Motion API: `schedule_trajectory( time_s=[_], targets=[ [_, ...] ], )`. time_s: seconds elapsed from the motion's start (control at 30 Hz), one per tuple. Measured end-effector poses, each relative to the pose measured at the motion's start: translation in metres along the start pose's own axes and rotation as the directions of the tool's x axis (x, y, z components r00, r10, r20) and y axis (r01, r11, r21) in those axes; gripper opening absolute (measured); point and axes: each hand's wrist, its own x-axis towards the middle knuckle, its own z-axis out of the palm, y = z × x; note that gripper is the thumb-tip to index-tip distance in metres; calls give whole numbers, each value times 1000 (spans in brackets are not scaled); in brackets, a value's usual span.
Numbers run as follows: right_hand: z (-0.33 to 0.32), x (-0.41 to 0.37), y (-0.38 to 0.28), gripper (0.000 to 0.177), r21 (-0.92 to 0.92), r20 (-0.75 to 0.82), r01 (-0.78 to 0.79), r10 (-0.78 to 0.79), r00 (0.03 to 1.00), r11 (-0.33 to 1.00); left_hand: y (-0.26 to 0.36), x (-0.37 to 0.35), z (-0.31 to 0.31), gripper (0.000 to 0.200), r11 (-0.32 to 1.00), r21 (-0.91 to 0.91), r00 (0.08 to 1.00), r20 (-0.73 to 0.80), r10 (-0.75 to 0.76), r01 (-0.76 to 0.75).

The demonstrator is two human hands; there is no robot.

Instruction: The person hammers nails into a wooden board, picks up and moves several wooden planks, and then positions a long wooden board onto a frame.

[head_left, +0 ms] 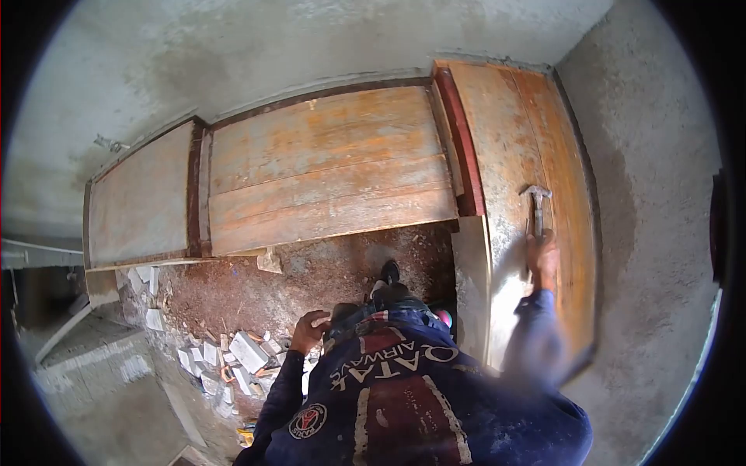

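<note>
My right hand (543,255) is wrapped around the handle of a claw hammer (536,193). Its metal head points away from me, over the wooden bench top (563,155) on the right side. My left hand (309,330) hangs beside my body at the waist, with fingers loosely bent and apart and nothing in them. Below that hand lies a heap of broken white tile and brick pieces (249,353) on the floor.
Stepped wooden panels (326,163) run along the concrete wall (311,46), with a dark red strip (465,147) between two levels. My shoe (390,272) stands on reddish dirt floor (311,287). A low concrete wall (101,373) is at left.
</note>
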Motion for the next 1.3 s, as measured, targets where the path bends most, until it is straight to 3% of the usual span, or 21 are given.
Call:
schedule_trajectory(
  time_s=[0.03, 0.1, 0.13, 0.17, 0.23, 0.27, 0.37, 0.4, 0.43, 0.47, 0.53, 0.6, 0.67, 0.7, 0.77, 0.8, 0.83, 0.9, 1.0, 1.13, 1.3],
  targets=[
    [1, 4, 2, 48, -63, -62, 60, -64, 996, 996, 15, 2, -4, 11, 1000, -12, 1000, -23, 7, -7],
    [-13, 14, -13, 39, -72, -173, 233, -243, 955, 970, 92, 0, -30, 16, 811, -555, 970, 238, -57, 184],
    [-22, 16, -40, 36, 0, -185, 286, -281, 942, 958, 130, -6, -47, 20, 781, -615, 959, 271, 77, 112],
    [-2, 28, -46, 30, 409, -158, 262, -215, 964, 874, 167, -14, -60, 24, 742, -669, 936, 286, 206, 41],
    [-27, 3, -129, 26, 363, -166, 528, -504, 848, 768, 221, -25, -77, 17, 417, -856, 657, 126, 743, -307],
    [-37, -17, -171, 26, 398, -21, 512, -550, 835, 762, 246, -36, -91, 19, 315, -896, 516, 117, 848, -314],
    [-13, -74, -251, 29, 427, 179, 709, -821, 543, 562, 294, -69, -118, 21, -8, -925, 18, -16, 1000, -379],
    [-1, -99, -271, 30, 459, 330, 672, -813, 479, 582, 296, -74, -119, 21, -23, -901, 45, -47, 998, -433],
    [11, -125, -285, 31, 469, 472, 639, -784, 403, 610, 292, -81, -120, 32, -72, -867, -114, -17, 993, -493],
    [37, -141, -284, 33, 649, 411, 586, -872, 266, 485, 286, -92, -126, 50, -117, -833, -266, 37, 963, -540],
    [62, -175, -298, 35, 798, 336, 501, -937, 93, 335, 278, -119, -147, 35, -121, -763, -209, 18, 978, -635],
    [67, -222, -318, 38, 640, 452, 729, -887, -100, 244, 260, -145, -172, 27, -117, -699, -154, -9, 988, -705],
    [78, -253, -330, 39, 667, 426, 734, -875, -231, 132, 237, -178, -190, 27, 40, -531, 38, 14, 999, -846],
    [84, -268, -336, 40, 688, 380, 725, -868, -321, 33, 226, -193, -190, 27, 33, -527, 44, -9, 999, -849],
    [100, -294, -348, 39, 698, 553, 690, -758, -347, 193, 204, -214, -182, 25, 4, -718, 326, -311, 893, -696],
    [118, -304, -352, 39, 701, 574, 688, -720, -390, 186, 197, -221, -170, 26, -186, -793, 393, -473, 789, -580],
    [131, -313, -357, 39, 704, 598, 687, -674, -434, 183, 192, -242, -157, 25, -217, -883, 643, -455, 617, -416],
    [111, -345, -383, 29, 767, 501, 637, -696, -515, 80, 197, -260, -153, 31, -426, -833, 748, -525, 405, -354],
    [138, -368, -411, 31, 743, 465, 661, -624, -628, -111, 212, -279, -168, 28, -626, -749, 778, -520, 353, -217],
    [145, -407, -457, 36, 731, 633, 676, -464, -619, 96, 197, -285, -195, 29, -816, -577, 730, -568, 381, -23],
    [167, -441, -502, 38, 706, 686, 707, -286, -669, 43, 178, -263, -224, 28, -877, -468, 663, -691, 287, -109]
  ],
)
